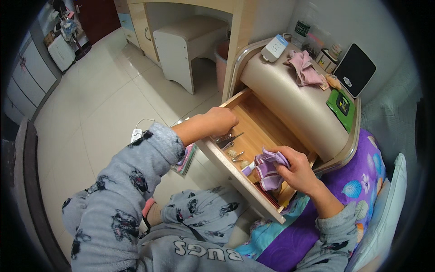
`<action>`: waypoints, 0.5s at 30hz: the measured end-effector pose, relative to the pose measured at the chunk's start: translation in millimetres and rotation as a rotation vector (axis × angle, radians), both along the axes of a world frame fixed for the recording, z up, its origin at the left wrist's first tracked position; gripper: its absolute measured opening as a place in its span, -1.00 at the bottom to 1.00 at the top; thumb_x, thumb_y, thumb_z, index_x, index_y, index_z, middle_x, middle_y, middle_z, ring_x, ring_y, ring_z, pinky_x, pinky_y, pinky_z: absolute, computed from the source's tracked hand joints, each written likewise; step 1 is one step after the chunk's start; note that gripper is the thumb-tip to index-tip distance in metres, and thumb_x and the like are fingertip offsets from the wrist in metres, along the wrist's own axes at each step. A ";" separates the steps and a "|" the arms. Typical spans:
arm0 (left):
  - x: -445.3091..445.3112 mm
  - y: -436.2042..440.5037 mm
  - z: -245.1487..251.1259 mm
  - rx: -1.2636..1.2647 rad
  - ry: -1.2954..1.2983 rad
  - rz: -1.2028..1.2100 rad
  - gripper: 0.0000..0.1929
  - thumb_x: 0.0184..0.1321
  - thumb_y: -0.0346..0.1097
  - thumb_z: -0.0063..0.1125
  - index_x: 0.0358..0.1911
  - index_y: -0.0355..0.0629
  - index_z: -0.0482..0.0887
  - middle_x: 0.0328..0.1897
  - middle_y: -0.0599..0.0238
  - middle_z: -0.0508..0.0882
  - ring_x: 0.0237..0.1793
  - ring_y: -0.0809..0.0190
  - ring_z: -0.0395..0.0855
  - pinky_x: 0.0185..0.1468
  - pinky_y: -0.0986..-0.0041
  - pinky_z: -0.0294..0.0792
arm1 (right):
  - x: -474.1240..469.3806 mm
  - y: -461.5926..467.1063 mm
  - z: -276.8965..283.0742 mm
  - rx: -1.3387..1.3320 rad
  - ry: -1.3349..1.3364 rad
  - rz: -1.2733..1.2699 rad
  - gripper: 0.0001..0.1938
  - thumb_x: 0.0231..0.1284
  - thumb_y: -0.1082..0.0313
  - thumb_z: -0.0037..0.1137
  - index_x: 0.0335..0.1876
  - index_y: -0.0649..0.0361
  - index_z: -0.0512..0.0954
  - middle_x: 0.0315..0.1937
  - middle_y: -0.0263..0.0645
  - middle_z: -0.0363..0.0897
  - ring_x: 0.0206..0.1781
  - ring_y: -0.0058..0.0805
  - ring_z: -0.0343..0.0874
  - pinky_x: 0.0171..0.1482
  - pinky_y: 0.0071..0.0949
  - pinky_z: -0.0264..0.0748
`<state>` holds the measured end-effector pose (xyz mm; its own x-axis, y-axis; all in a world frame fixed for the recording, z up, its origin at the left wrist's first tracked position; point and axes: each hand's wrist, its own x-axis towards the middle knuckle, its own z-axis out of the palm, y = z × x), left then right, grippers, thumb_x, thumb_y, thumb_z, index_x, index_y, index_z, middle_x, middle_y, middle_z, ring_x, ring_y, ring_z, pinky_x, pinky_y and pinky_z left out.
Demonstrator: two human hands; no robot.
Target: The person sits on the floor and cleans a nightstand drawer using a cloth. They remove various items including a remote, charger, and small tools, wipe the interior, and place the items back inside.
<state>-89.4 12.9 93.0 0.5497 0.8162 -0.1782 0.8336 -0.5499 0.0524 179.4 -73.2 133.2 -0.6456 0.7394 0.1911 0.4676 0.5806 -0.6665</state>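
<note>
My right hand (pixel 299 168) grips a purple-and-white cloth (pixel 270 175), which hangs over the near right part of an open wooden drawer (pixel 261 119). At the drawer's left end is my left hand (pixel 221 120), its fingers curled down and mostly hidden, so whether they hold anything does not show. Below that hand lie a dark, thin-tipped tool (pixel 234 138) and other small items. A nail clipper (pixel 238 156) rests nearer the middle, beside a small white-and-lilac tube (pixel 248 169). Dark red flat items (pixel 266 193) sit partly under the cloth.
On the nightstand top (pixel 272 78) are a white power strip (pixel 274 47), a pink cloth (pixel 304 68), a green wipes packet (pixel 341 108) and a black tablet-like panel (pixel 355 69). A purple floral quilt (pixel 357 173) borders the right. A stool (pixel 190 44) stands beyond.
</note>
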 end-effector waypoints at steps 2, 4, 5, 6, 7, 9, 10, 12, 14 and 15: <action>3.3 -3.8 6.8 -0.140 0.063 0.073 -0.68 -0.13 -0.51 0.14 -0.20 -0.14 0.64 -0.22 0.08 0.66 -0.14 -0.02 0.60 -0.11 0.22 0.44 | 1.8 2.0 -3.7 0.019 0.023 -0.004 -0.63 -0.04 0.54 0.06 -0.01 0.23 0.49 -0.22 -0.02 0.55 -0.19 -0.07 0.57 -0.14 -0.31 0.50; 6.1 -7.7 15.7 -0.222 0.093 0.105 -0.68 -0.13 -0.53 0.13 -0.20 -0.15 0.64 -0.21 0.07 0.65 -0.15 -0.05 0.60 -0.12 0.20 0.43 | 3.7 2.4 -3.7 0.029 0.028 -0.018 -0.63 -0.04 0.54 0.06 -0.02 0.23 0.49 -0.23 -0.02 0.54 -0.19 -0.06 0.57 -0.14 -0.30 0.50; 5.0 -8.3 17.7 -0.234 0.091 0.103 -0.67 -0.13 -0.54 0.11 -0.19 -0.16 0.63 -0.19 0.06 0.64 -0.15 -0.06 0.60 -0.12 0.20 0.43 | 5.0 2.4 -3.3 0.024 0.024 -0.024 -0.63 -0.05 0.54 0.06 -0.02 0.23 0.49 -0.23 -0.02 0.55 -0.19 -0.06 0.57 -0.14 -0.30 0.50; 2.5 -9.0 19.1 -0.245 0.090 0.104 -0.67 -0.13 -0.56 0.10 -0.19 -0.16 0.63 -0.18 0.05 0.64 -0.16 -0.08 0.60 -0.13 0.19 0.43 | 5.6 2.1 -2.9 0.019 0.022 -0.028 -0.63 -0.05 0.54 0.06 -0.02 0.23 0.49 -0.23 -0.01 0.55 -0.19 -0.06 0.57 -0.14 -0.30 0.50; -0.3 -8.1 18.9 -0.212 0.019 0.110 -0.66 -0.12 -0.58 0.08 -0.18 -0.17 0.62 -0.16 0.05 0.63 -0.14 -0.09 0.60 -0.11 0.19 0.43 | 6.2 2.2 -2.7 0.015 0.020 -0.032 -0.64 -0.05 0.54 0.06 -0.03 0.23 0.50 -0.24 -0.01 0.55 -0.19 -0.06 0.58 -0.14 -0.30 0.50; -8.4 -4.7 14.2 -0.152 -0.122 0.121 -0.64 -0.11 -0.61 0.05 -0.16 -0.19 0.61 -0.12 0.04 0.62 -0.11 -0.11 0.58 -0.09 0.19 0.42 | 8.7 5.0 -2.1 0.019 0.059 -0.057 -0.64 -0.04 0.55 0.05 -0.03 0.24 0.50 -0.24 -0.02 0.56 -0.20 -0.09 0.59 -0.13 -0.33 0.51; -13.9 -4.9 10.7 0.035 -0.230 0.021 -0.67 -0.11 -0.58 0.09 -0.18 -0.20 0.62 -0.17 0.05 0.65 -0.10 -0.11 0.59 -0.10 0.20 0.45 | 10.1 6.9 -1.9 0.019 0.079 -0.070 -0.65 -0.04 0.56 0.04 -0.03 0.25 0.50 -0.24 -0.02 0.56 -0.20 -0.10 0.59 -0.13 -0.35 0.51; -20.6 -1.8 11.2 0.071 -0.315 0.008 -0.69 -0.06 -0.58 0.03 -0.17 -0.20 0.62 -0.15 0.03 0.65 -0.06 -0.10 0.57 -0.05 0.19 0.43 | 12.9 9.8 3.9 -0.025 0.129 -0.125 -0.66 -0.02 0.59 -0.01 -0.04 0.27 0.49 -0.27 -0.04 0.58 -0.22 -0.24 0.62 -0.13 -0.42 0.50; -23.6 -5.5 22.5 0.087 -0.361 -0.001 -0.71 0.03 -0.56 -0.06 -0.17 -0.20 0.62 -0.13 0.01 0.64 -0.05 -0.10 0.56 -0.03 0.18 0.41 | 14.0 14.6 6.5 -0.008 0.173 -0.139 -0.66 -0.01 0.60 -0.03 -0.04 0.29 0.49 -0.29 -0.05 0.59 -0.24 -0.30 0.62 -0.13 -0.44 0.50; -21.5 -11.3 34.0 0.090 -0.369 -0.007 -0.75 0.06 -0.55 -0.03 -0.18 -0.22 0.61 -0.15 0.03 0.65 -0.09 -0.06 0.59 -0.05 0.23 0.43 | 17.3 15.7 6.7 0.015 0.174 -0.149 -0.67 0.00 0.59 -0.03 -0.04 0.29 0.48 -0.30 -0.04 0.59 -0.25 -0.28 0.62 -0.13 -0.44 0.50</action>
